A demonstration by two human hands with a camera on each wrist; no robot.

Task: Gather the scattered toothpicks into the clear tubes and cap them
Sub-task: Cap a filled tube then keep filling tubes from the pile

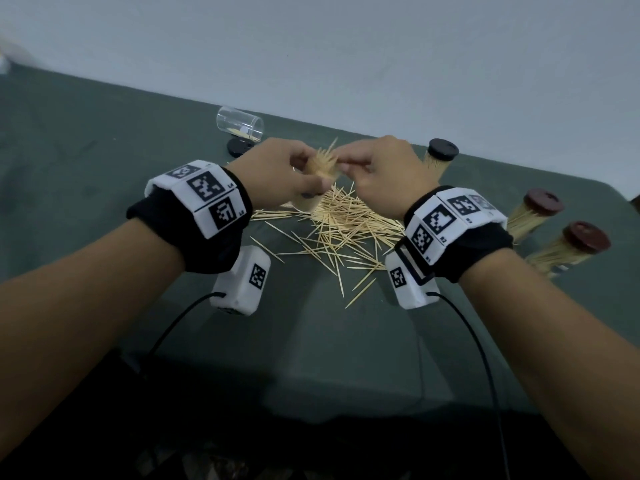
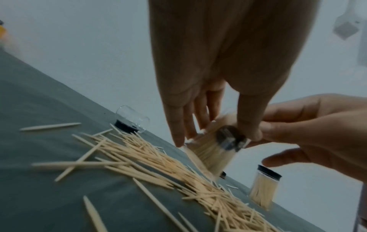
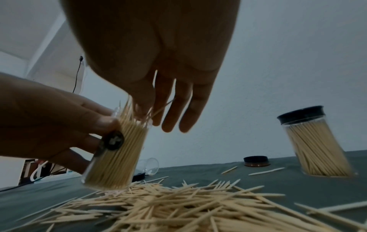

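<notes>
My left hand (image 1: 308, 181) grips a clear tube (image 3: 115, 158) packed with toothpicks and holds it tilted just above the table. My right hand (image 1: 349, 165) meets it at the open mouth and pinches a few toothpicks (image 3: 137, 113) that stick out of the top. Below both hands a loose pile of toothpicks (image 1: 346, 230) spreads over the green cloth. In the left wrist view the left hand's fingers (image 2: 178, 125) wrap the tube (image 2: 212, 150) from above. An empty clear tube (image 1: 239, 124) lies on its side at the back, beside a black cap (image 1: 239, 147).
Three capped, filled tubes are on the right: one black-capped (image 1: 440, 155) and two brown-capped (image 1: 535, 209) (image 1: 575, 247). Another loose cap (image 3: 256, 160) sits behind the pile. The wall runs along the table's far edge (image 1: 381, 138). Cables trail from both wrists.
</notes>
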